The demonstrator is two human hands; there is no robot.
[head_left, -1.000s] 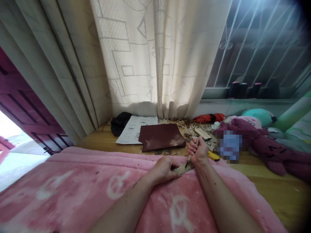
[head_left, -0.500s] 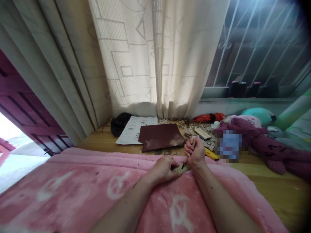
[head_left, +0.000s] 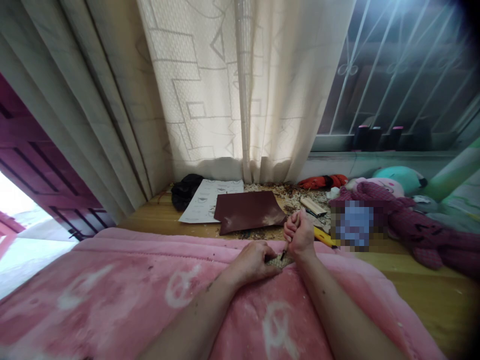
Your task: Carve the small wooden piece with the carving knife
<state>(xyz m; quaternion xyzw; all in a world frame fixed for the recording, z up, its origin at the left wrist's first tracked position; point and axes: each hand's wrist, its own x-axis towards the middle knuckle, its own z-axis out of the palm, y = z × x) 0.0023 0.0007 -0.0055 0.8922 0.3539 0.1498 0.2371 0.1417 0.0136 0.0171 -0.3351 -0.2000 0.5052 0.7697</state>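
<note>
My left hand [head_left: 255,260] is closed around a small pale carved piece [head_left: 279,261] with a textured, scale-like surface, probably wood. Just right of it, my right hand [head_left: 299,234] makes a fist around a slim carving tool [head_left: 283,255]. The tool's dark, narrow tip points down at the piece's upper side, and most of its handle is hidden by my fingers. A pink blanket [head_left: 142,290] lies under both hands and forearms. Behind my right wrist rests a yellow utility knife [head_left: 323,237].
Brown sheet [head_left: 249,210] and white printed paper [head_left: 210,200] lie on the wooden surface [head_left: 150,215] among pale shavings [head_left: 296,195]. A beige block [head_left: 313,206] sits behind my right hand. Plush toys [head_left: 420,227] are at right; a curtain [head_left: 210,90] hangs behind.
My right hand has shifted slightly left and tilted with the carving tool. My left hand and the carved piece stay nearly in place.
</note>
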